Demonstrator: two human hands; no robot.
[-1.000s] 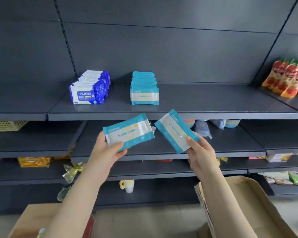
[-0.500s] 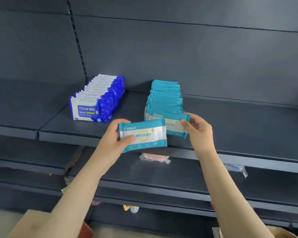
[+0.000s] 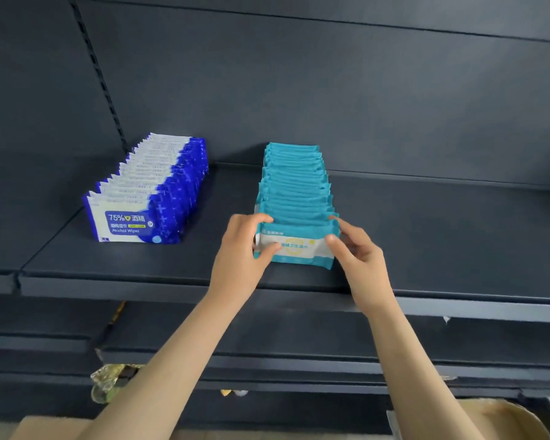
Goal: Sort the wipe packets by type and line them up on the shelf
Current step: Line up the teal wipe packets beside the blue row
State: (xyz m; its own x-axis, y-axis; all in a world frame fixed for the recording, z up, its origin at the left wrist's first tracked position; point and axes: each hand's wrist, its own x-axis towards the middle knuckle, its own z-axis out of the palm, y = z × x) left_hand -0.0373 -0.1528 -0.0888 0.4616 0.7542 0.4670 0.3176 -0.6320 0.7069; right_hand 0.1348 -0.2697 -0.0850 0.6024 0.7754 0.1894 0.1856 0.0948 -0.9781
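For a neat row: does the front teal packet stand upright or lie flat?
Upright: the front teal packet stands on edge, label forward.

The location is a retail shop aisle. Dark metal shelving is installed in tiers, with a stocked shelf (image 3: 426,249), lower shelves (image 3: 299,331), flat back panels (image 3: 331,90) and a slotted upright (image 3: 99,77). Identical packaged goods stand in front-facing rows: blue alcohol wipe packets (image 3: 150,192) and teal wipe packets (image 3: 294,185); a cardboard carton (image 3: 496,417) sits below the shelving.
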